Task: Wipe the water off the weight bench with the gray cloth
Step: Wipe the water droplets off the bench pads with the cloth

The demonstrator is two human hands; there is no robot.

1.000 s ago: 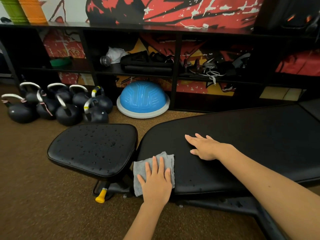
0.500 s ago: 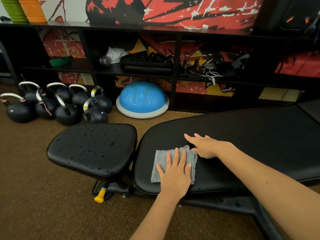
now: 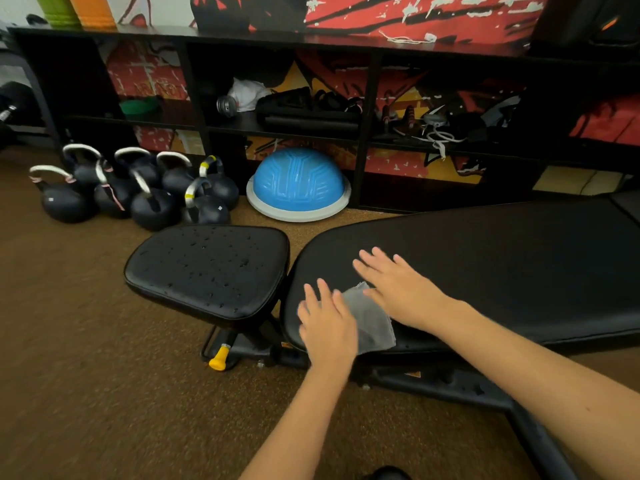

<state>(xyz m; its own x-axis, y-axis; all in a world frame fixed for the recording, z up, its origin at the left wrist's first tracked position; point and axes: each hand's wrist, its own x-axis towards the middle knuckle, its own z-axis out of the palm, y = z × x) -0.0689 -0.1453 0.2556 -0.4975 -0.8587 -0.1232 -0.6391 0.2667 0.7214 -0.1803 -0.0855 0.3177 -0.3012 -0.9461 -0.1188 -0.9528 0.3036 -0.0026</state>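
- Black shelving unit [image 3: 363,140] runs along the back wall, and its open compartments are stuffed: 1 holds a green disc [image 3: 138,106], the middle one a white bundle [image 3: 247,93], a metal dumbbell end [image 3: 225,106] and black straps [image 3: 304,105], the next a tangle of cords and handles [image 3: 429,124].
- Up on top of the shelf, a green roll [image 3: 57,8] and an orange roll [image 3: 91,10] stand side by side.
- Down low, a blue balance dome [image 3: 298,183] sits on the floor at the shelf's foot, with a cluster of black kettlebells [image 3: 138,188] to its left.
- Now the weight bench [image 3: 485,265]: the long back pad looks mostly dry, while the separate seat pad [image 3: 207,268] to the left is dotted all over with water drops.
- The gray cloth [image 3: 369,320] lies flat on the near left end of the back pad, between the 2 hands.
- Left hand [image 3: 329,327] is flat, fingers spread, covering the cloth's left edge, and blurred.
- Right hand [image 3: 398,289] is flat too, fingers spread, palm down over the cloth's upper right corner.
- A yellow knob [image 3: 219,360] pokes out of the frame under the seat pad.
- Brown speckled floor [image 3: 86,358] all around, and a red, black and white mural [image 3: 398,12] above the shelf.
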